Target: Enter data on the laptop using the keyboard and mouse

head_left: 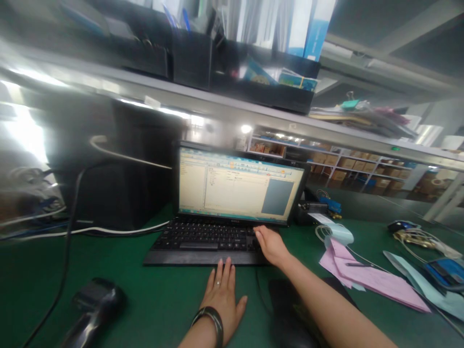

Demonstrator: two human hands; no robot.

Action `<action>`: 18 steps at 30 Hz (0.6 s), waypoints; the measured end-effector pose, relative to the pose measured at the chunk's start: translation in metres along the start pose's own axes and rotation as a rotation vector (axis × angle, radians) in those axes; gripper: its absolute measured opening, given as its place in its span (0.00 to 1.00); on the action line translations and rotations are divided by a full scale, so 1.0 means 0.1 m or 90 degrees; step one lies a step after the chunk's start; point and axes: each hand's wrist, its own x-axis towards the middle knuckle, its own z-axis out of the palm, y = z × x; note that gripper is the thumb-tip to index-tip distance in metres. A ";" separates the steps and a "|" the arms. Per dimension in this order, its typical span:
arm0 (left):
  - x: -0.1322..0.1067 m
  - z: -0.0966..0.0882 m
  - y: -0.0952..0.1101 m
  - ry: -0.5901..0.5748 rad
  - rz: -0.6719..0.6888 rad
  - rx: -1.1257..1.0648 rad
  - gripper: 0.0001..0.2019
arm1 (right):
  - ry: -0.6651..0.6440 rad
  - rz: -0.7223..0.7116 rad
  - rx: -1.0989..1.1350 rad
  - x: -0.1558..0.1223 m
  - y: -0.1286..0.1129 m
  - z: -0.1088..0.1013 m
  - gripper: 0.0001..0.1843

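A black keyboard (206, 236) lies on the green table in front of a lit monitor (235, 188) with a software window on it. My left hand (224, 295) is spread flat, palm down, with its fingertips at the keyboard's front edge; it wears a ring and a dark bangle. Over the keys at the keyboard's right end rests my right hand (270, 245), its fingers bent downward and partly hidden; I see nothing held in it. A dark mouse pad (290, 299) lies under the right forearm, and a dark mouse (295, 331) is on it.
A black handheld scanner (97, 304) stands at the left front, blurred. Pink papers (373, 278) with a pen, cables and a blue device (445, 273) lie to the right. A dark computer case (108, 169) stands at left. Overhead runs a shelf (232, 106) with folders.
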 end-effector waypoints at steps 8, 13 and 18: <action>0.04 0.03 -0.01 0.006 0.005 0.029 0.34 | 0.095 0.134 0.009 -0.37 0.62 -0.31 0.15; 0.05 0.05 -0.03 0.007 0.010 0.044 0.34 | 0.084 0.108 0.008 -0.41 0.55 -0.25 0.14; 0.06 0.06 -0.03 0.001 0.011 0.042 0.34 | 0.065 0.084 -0.026 -0.34 0.47 -0.21 0.13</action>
